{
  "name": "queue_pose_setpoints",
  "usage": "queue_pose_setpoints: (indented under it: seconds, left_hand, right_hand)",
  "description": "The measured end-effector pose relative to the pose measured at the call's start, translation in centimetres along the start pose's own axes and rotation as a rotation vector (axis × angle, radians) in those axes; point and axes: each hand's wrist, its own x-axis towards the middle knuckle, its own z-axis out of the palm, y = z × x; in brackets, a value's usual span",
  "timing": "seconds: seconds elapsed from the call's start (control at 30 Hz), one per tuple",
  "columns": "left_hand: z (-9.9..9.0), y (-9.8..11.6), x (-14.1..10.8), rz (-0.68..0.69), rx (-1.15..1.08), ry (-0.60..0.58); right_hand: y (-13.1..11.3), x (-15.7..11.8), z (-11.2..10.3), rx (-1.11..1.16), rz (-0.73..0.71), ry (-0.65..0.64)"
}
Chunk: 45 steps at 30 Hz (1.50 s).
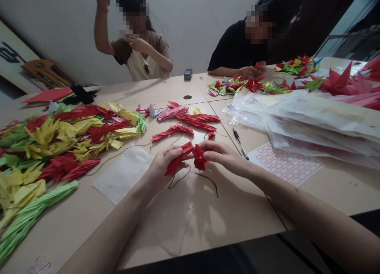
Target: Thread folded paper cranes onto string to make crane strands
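Both hands are at work here, just to the left of the black pen (240, 143): the left hand (169, 157) has its thumb and fingers closed on a folded red paper piece (179, 160), and the right hand (218, 153), closer to the pen, pinches a crumpled red paper piece (200, 158) between thumb and fingers. The two reds sit end to end, very close; whether they touch, I cannot tell. Below them, left of the pen and nearer the wearer, hang or lie thin dark cords (211, 181). Beyond the hands, left of the pen, rests a twisted red paper strand (173, 131), with a pink paper bundle (173, 112) farther back. Far left of the pen spreads a big heap of folded paper (71, 133), red, yellow and green, and a long green paper strand (38, 218) lies at its near edge. Swing right of the pen: a sheet of red-bordered stickers (285, 163) just beside its lower end, then a stack of clear plastic bags (320, 125). Across the table, beyond the pen, one co-worker in black (228, 44) leans over a red piece; another in brown and cream (148, 56), farther left, has one arm raised high.
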Motion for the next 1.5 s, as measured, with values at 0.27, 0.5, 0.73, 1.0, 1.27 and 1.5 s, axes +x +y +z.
queue_pose_setpoints:
  seconds: [0.27, 0.5, 0.73, 1.0, 1.27, 1.5]
  left_hand:
    - [0.2, 0.1, -0.1, -0.014, -0.078, -0.003]
    - [0.5, 0.2, -0.1, -0.006, -0.089, 0.055]
    - [0.6, 0.1, -0.4, -0.021, -0.089, 0.070]
    - [0.7, 0.3, -0.3, 0.031, -0.051, 0.054]
    - [0.3, 0.2, -0.2, 0.084, 0.025, 0.043]
    - [-0.2, 0.2, 0.0, 0.176, 0.280, 0.089]
  right_hand:
    - [0.8, 0.2, 0.2, 0.049, -0.052, 0.113]
    - [0.8, 0.4, 0.3, 0.096, -0.108, 0.222]
    - [-0.2, 0.0, 0.5, 0.225, -0.071, 0.220]
    - [-0.2, 0.2, 0.2, 0.089, -0.109, 0.246]
    - [-0.2, 0.1, -0.1, -0.073, -0.161, 0.253]
    - [0.1, 0.1, 0.0, -0.195, -0.208, 0.311]
